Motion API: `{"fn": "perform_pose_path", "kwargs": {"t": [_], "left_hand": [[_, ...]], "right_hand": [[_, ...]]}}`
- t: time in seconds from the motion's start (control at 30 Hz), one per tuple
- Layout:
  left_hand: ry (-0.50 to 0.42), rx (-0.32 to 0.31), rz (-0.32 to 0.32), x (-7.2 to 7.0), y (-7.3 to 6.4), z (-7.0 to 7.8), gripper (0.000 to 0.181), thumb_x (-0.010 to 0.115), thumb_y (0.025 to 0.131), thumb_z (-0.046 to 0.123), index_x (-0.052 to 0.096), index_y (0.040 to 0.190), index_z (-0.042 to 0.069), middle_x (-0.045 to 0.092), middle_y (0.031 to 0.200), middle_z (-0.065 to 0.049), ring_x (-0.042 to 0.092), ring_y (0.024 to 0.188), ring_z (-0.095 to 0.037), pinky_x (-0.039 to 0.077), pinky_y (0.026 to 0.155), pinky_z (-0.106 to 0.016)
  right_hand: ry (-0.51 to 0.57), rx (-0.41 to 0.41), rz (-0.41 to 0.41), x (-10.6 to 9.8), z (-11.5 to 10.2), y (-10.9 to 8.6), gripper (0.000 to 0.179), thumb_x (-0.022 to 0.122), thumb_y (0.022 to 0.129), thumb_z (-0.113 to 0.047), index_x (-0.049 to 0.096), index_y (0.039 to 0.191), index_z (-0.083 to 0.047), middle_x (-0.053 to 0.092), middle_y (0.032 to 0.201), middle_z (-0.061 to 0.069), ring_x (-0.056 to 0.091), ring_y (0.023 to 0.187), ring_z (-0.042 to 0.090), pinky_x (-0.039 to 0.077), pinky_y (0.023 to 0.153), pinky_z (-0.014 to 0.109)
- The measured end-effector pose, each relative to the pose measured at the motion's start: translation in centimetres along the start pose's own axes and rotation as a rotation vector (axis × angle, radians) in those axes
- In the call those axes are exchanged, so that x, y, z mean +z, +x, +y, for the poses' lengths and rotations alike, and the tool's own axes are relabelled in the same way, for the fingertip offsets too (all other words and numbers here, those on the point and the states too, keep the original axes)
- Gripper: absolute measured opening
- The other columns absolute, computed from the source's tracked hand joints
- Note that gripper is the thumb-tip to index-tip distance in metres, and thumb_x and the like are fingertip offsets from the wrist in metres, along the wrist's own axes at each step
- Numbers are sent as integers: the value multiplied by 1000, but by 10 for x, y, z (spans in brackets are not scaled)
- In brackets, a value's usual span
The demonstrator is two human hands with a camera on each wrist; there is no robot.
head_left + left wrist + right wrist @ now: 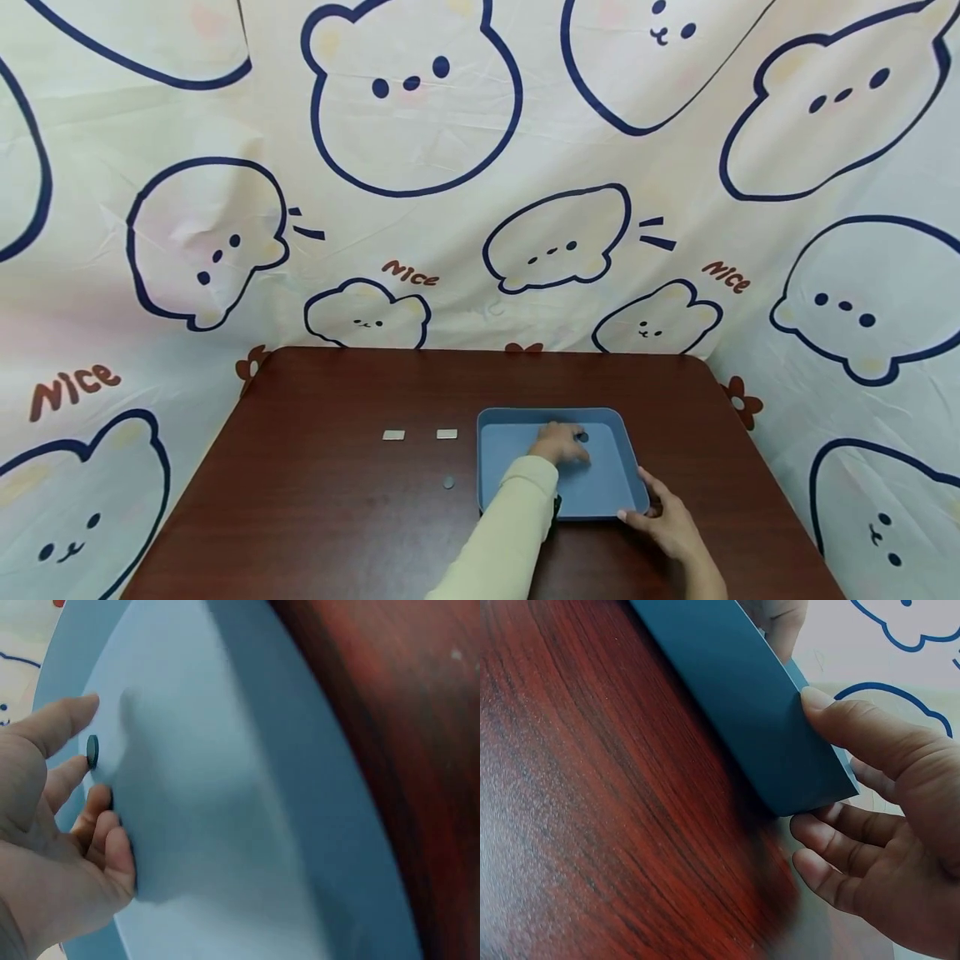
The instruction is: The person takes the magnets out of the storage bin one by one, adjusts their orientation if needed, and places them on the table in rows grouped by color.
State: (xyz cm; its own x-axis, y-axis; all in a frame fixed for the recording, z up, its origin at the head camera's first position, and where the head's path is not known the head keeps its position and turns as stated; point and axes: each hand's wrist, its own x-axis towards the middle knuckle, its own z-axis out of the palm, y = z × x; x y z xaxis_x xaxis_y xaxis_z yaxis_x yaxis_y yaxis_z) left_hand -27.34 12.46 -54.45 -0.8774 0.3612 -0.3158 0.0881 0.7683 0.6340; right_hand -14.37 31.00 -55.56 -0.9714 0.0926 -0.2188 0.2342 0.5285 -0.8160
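A shallow blue tray point(600, 492) lies on the table. In the head view my left hand point(558, 442) reaches into it from the front. A small dark round disc point(92, 751) is on the tray floor, between that hand's thumb and index finger. The index fingertip appears to touch the disc, while the thumb is apart from it; the other fingers bend against the tray floor. At the tray's near right corner my right hand point(900, 817) holds on, thumb on the rim and fingers around the outside of the corner.
Left of the tray, two small pale rectangular pieces, a left one point(393, 435) and a right one point(447, 434), lie on the dark wood table point(337, 517). A small grey round disc point(448, 482) lies nearer. A printed cloth point(450, 225) hangs behind the table.
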Motion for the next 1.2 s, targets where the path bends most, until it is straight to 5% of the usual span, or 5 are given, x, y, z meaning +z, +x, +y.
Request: {"fn": "perform_pose_path", "kwargs": {"t": [0.53, 1.2], "left_hand": [[-105, -56, 315, 26, -16, 8, 16, 86, 65, 18, 74, 76, 22, 51, 97, -7, 41, 94, -28, 33, 84, -41], [-158, -51, 413, 38, -19, 0, 17, 89, 60, 23, 72, 62, 25, 51, 102, -9, 40, 91, -27, 32, 86, -42]], "right_hand": [[19, 16, 14, 1, -1, -2, 85, 79, 75, -21, 32, 144, -7, 48, 124, 23, 58, 82, 20, 45, 60, 32], [9, 13, 15, 1, -4, -2, 85, 79, 76, -19, 31, 144, -4, 45, 126, 28, 59, 85, 24, 46, 64, 34]]}}
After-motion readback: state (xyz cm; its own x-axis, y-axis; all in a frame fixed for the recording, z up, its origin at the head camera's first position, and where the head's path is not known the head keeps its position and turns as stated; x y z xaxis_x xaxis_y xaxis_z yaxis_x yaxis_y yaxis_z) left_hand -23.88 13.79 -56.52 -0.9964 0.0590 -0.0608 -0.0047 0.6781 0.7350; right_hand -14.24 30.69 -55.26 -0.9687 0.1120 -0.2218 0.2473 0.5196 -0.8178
